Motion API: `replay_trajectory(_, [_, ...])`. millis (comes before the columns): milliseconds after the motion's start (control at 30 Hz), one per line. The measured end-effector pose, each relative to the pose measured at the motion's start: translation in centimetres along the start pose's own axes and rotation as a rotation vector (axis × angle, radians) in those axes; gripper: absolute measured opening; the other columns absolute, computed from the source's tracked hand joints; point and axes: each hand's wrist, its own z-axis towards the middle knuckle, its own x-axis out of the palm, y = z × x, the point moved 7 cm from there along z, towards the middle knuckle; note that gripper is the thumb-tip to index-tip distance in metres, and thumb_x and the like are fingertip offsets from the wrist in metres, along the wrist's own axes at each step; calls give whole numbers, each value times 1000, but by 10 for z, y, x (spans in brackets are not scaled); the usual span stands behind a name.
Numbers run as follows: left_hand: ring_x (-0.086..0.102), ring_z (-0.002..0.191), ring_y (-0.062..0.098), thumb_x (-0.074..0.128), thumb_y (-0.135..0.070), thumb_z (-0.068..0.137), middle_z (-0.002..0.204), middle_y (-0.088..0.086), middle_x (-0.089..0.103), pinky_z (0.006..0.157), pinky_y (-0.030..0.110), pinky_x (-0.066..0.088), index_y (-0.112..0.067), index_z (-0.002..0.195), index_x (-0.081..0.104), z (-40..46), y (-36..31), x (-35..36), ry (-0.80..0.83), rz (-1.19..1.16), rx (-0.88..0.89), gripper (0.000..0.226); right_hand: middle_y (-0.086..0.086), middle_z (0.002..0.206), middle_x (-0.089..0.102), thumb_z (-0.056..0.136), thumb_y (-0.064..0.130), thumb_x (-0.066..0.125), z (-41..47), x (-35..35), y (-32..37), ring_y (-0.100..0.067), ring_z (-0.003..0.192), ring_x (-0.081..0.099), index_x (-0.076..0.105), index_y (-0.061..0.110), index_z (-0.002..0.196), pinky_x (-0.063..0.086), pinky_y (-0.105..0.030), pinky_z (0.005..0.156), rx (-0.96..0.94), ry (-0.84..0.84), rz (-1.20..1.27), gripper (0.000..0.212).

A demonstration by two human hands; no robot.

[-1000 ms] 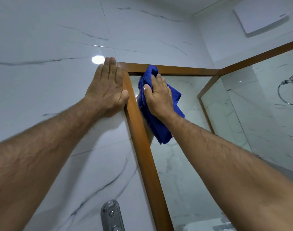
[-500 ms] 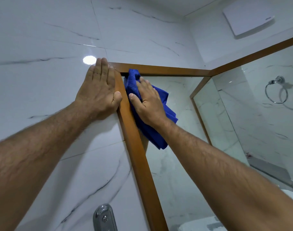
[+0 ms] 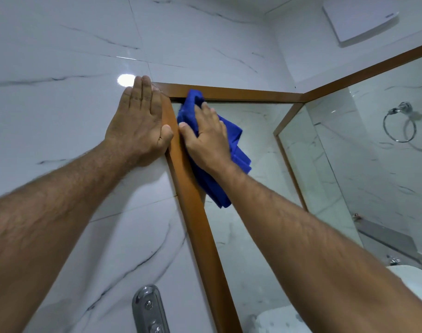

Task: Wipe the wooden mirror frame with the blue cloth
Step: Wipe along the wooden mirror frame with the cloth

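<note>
The wooden mirror frame (image 3: 195, 212) runs up the wall and turns right along the top edge. My right hand (image 3: 206, 138) presses the blue cloth (image 3: 232, 138) flat against the glass, tight in the frame's upper left inside corner; the cloth's top edge touches the top rail. Folds of the cloth hang below my wrist. My left hand (image 3: 139, 126) lies flat with fingers together on the marble wall, its thumb resting on the frame's outer edge.
White marble tiles (image 3: 61, 116) cover the wall. A chrome fitting (image 3: 148, 308) sits low on the wall left of the frame. The mirror reflects a towel ring (image 3: 398, 126) and a shelf. A white vent cover (image 3: 358, 19) is on the ceiling.
My right hand has slid the cloth left across the glass into the frame's inside corner, up against the left rail. My left hand has stayed on the wall.
</note>
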Motion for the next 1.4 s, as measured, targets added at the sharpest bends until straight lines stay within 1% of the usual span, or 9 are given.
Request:
replay_trajectory(67, [-12, 152, 39, 7, -43, 82, 162, 30, -10, 125, 48, -3, 7, 155, -2, -1, -2, 0, 7, -1, 2, 89, -4, 167, 23, 98, 53, 40, -4, 0, 4, -22, 154, 13, 31, 22, 156, 7, -44, 122, -90, 45, -5, 66])
replay_trajectory(167, [-12, 152, 37, 10, -41, 84, 163, 28, -11, 125, 48, -3, 5, 155, -3, -1, -3, 0, 1, 5, -7, 86, -4, 166, 24, 99, 48, 45, -1, -13, -15, -21, 154, 16, 31, 20, 156, 13, -47, 125, -162, 74, -26, 65])
replay_trajectory(333, [-15, 152, 35, 9, -42, 85, 163, 25, -14, 125, 47, -3, 3, 155, -8, -3, -4, 1, 3, -10, -32, 85, -5, 158, 39, 96, 45, 40, 14, -29, -45, -24, 147, 31, 46, 17, 144, 23, -53, 120, 114, -34, 41, 55])
replay_trajectory(433, [-15, 152, 34, 10, -42, 85, 163, 24, -14, 125, 46, -3, 2, 155, -8, -3, -3, 0, -2, -17, -32, 85, -4, 157, 41, 93, 36, 41, 17, -26, -38, -23, 145, 33, 49, 17, 141, 26, -53, 118, 149, -32, 75, 52])
replay_trajectory(633, [-13, 153, 35, 11, -42, 84, 164, 24, -12, 125, 46, -2, 2, 156, -6, -1, -1, 3, -17, -16, -26, 86, -5, 149, 52, 84, 26, 50, 6, -21, -4, -24, 137, 45, 46, 19, 148, 36, -51, 114, -52, 12, 205, 64])
replay_trajectory(867, [-10, 153, 36, 12, -41, 83, 164, 26, -9, 125, 47, -3, 4, 156, -1, -1, -3, 3, -19, -27, -19, 87, -8, 154, 47, 84, 14, 50, -10, -15, 2, -24, 148, 33, 54, 13, 143, 22, -50, 123, -167, 94, 233, 59])
replay_trajectory(1033, [-12, 153, 36, 10, -43, 83, 163, 26, -12, 125, 47, -3, 3, 156, -5, -2, -1, 3, -7, -17, -12, 87, -3, 158, 41, 85, 17, 48, -60, -12, -12, -15, 151, 26, 47, 17, 148, 11, -36, 124, -215, 134, 207, 63])
replay_trajectory(1167, [-12, 153, 35, 11, -42, 83, 163, 26, -11, 125, 47, -2, 3, 155, -5, -2, -2, 3, -10, -7, -1, 87, 0, 160, 38, 85, 23, 48, -69, -10, -22, -14, 152, 23, 44, 21, 150, 15, -48, 125, -243, 145, 155, 65])
replay_trajectory(1400, [-13, 153, 35, 15, -41, 85, 163, 26, -13, 125, 47, -3, 3, 155, -7, 0, -2, 1, -15, -4, 0, 85, -5, 159, 39, 89, 28, 49, 8, -18, -12, -24, 150, 28, 43, 17, 151, 21, -56, 121, -241, 98, 54, 63])
